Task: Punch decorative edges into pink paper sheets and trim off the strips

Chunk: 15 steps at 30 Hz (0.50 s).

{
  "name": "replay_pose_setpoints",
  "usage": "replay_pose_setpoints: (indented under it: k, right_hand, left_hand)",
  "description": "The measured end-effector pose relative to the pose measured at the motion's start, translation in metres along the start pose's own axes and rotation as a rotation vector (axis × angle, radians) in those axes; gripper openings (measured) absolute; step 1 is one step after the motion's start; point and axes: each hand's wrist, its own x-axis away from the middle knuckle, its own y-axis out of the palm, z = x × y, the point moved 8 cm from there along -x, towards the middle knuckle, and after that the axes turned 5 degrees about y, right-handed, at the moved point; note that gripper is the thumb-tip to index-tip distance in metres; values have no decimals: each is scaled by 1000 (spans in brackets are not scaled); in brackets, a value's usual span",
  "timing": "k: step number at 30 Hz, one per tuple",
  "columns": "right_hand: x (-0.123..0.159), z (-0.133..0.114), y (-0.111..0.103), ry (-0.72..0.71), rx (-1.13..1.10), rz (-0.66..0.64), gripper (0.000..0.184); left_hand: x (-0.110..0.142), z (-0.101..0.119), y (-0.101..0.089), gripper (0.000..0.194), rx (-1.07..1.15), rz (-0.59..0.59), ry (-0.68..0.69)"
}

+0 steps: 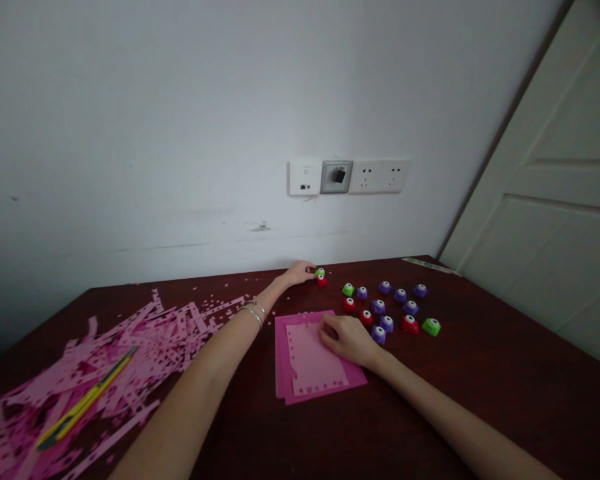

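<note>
The dark reddish desk [480, 400] meets a pale wall [205, 133]. Nearer, the right hand [350, 339] curls over a pink sheet [313, 353] with punched edges, probably light and easily creased; whether it pinches, I cannot tell. Farther, the left hand's [300, 272] narrowed fingers meet green [320, 272] and red [322, 282] craft punches, likely stiff plastic, best gripped sidewise; grip unclear. No legible writing.

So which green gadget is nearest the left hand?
The green gadget by the left hand, next to a red one; the other two green gadgets sit farther right.
</note>
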Motion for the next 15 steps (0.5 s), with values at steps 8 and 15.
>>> replay_pose_setpoints:
  k: [8, 15]
  right_hand:
    - [0, -1, -1, 7, -14, 0, 15]
    - [0, -1, -1, 7, -25, -7, 16]
  left_hand:
    - [-9, 7, 3, 31, 10, -136, 1]
    - [-7, 12, -2, 21, 33, -122, 49]
